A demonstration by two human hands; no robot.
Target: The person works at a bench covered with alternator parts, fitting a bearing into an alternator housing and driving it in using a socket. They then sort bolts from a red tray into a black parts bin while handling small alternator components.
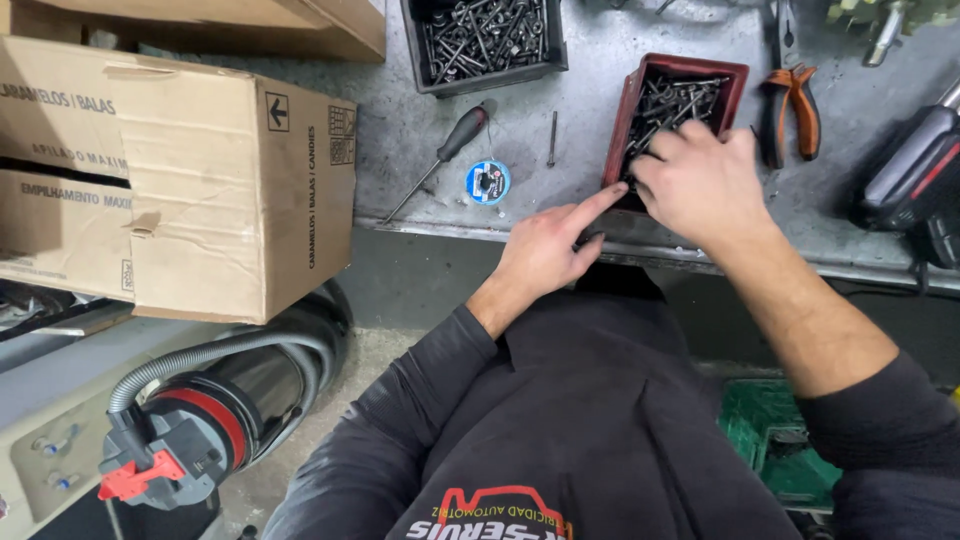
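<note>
A dark red plastic bin (722,72) full of metal bolts stands at the front of a grey metal workbench (590,110). My right hand (700,180) reaches into the near end of the bin, its fingers curled among the bolts; whether it grips any is hidden. My left hand (550,245) rests at the bench edge, just left of the bin. Its index finger is stretched out and touches the bin's near left corner, and it holds nothing.
A black bin (425,60) of screws stands behind on the left. A screwdriver (440,155), a small blue spool (488,182) and a loose nail (552,138) lie on the bench. Orange-handled pliers (795,110) and a cordless tool (915,180) lie right. Cardboard boxes (220,190) and a vacuum (210,410) stand left.
</note>
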